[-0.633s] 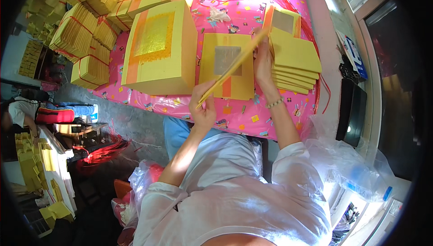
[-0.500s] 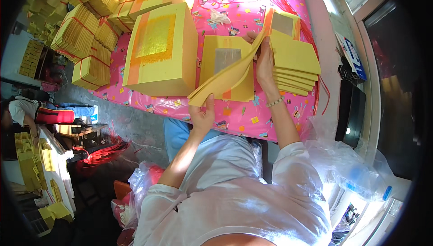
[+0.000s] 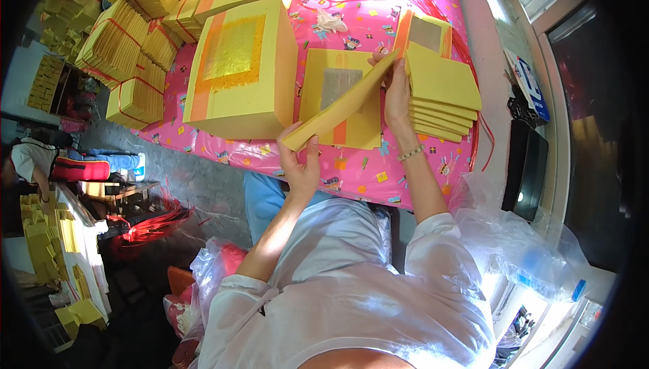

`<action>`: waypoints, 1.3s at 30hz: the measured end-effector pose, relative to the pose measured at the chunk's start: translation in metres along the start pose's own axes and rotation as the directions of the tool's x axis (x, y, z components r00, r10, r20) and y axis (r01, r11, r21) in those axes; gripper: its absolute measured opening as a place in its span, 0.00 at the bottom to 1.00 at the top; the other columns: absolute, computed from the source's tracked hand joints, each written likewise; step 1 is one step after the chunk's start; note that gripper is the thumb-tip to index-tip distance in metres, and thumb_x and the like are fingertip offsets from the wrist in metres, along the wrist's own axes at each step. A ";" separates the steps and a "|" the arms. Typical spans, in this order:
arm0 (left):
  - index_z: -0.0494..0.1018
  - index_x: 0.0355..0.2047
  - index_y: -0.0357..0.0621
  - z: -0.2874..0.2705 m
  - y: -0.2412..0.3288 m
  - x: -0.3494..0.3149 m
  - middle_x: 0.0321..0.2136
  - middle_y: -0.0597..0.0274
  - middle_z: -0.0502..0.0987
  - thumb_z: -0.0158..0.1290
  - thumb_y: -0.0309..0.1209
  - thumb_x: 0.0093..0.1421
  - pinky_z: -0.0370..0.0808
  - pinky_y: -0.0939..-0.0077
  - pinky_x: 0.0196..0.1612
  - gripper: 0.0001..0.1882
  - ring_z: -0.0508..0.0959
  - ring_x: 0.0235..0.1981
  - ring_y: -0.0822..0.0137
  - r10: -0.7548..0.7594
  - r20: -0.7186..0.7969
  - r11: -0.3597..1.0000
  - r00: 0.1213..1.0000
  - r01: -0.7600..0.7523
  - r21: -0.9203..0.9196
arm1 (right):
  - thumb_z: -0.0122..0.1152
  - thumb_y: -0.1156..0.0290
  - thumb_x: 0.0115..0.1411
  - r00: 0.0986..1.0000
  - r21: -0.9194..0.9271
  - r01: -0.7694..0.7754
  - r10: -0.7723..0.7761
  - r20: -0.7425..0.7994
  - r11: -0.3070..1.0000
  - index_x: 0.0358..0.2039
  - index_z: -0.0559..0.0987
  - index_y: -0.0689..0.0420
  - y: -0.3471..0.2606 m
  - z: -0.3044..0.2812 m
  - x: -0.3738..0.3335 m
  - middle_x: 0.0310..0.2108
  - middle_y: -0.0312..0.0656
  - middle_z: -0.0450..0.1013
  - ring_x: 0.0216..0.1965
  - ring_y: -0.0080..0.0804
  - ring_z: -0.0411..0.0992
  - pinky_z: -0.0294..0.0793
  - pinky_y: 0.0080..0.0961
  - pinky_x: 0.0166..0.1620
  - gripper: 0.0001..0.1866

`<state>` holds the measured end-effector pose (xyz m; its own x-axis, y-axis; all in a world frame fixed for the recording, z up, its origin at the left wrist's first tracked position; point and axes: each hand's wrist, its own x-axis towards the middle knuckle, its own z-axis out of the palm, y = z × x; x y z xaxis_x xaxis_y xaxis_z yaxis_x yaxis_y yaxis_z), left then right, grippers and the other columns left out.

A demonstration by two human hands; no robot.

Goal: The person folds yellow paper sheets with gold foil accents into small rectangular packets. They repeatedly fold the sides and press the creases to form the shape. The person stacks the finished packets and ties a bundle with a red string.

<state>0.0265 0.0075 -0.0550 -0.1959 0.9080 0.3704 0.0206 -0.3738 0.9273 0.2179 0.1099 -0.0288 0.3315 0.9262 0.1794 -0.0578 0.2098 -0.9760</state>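
Hands grip a folded sheaf of thin yellow paper: left hand pinches its near corner, right hand clasps the far edge, lifted just above the flat yellow stack with a silver square. Loose sheets could fan out and slide onto that stack if either pinch slackens, I'd judge.

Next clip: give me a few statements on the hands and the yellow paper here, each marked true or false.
1. Both hands hold one slanted sheaf of yellow paper sheets. True: the left hand grips its lower end, the right hand its upper end.
2. The table cover is plain white. False: it is a pink patterned plastic cloth.
3. A tall yellow paper stack with a gold foil square stands left of the hands. True.
4. The right wrist is bare. False: it wears a pale beaded bracelet.
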 end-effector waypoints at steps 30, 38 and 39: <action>0.66 0.44 0.35 -0.003 -0.009 0.007 0.40 0.56 0.71 0.49 0.24 0.62 0.73 0.80 0.35 0.11 0.75 0.36 0.70 0.164 0.035 0.974 0.986 -0.167 0.151 | 0.29 0.53 0.70 0.997 0.046 0.016 -0.013 -0.071 0.999 0.40 0.75 0.62 0.010 0.008 -0.003 0.35 0.42 0.73 0.38 0.26 0.69 0.64 0.25 0.46 0.28; 0.68 0.40 0.36 -0.003 -0.007 0.007 0.31 0.61 0.73 0.48 0.23 0.62 0.72 0.82 0.32 0.07 0.74 0.31 0.74 0.011 0.051 0.999 0.999 -0.013 0.043 | 0.30 0.56 0.69 0.996 -0.030 0.002 -0.005 -0.086 1.000 0.36 0.75 0.60 0.006 0.008 -0.004 0.34 0.39 0.73 0.37 0.23 0.67 0.63 0.24 0.46 0.26; 0.68 0.40 0.36 -0.001 -0.004 0.008 0.31 0.61 0.73 0.48 0.22 0.62 0.71 0.82 0.32 0.06 0.74 0.31 0.74 0.003 0.059 0.999 0.998 -0.005 0.035 | 0.31 0.56 0.69 0.997 -0.048 0.019 -0.023 -0.075 0.999 0.36 0.75 0.60 0.005 0.007 -0.003 0.34 0.38 0.73 0.37 0.23 0.67 0.63 0.24 0.47 0.25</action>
<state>0.0239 0.0162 -0.0558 -0.1376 0.9165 0.3755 0.0558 -0.3714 0.9268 0.2103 0.1103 -0.0335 0.4025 0.8951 0.1920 -0.0064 0.2125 -0.9771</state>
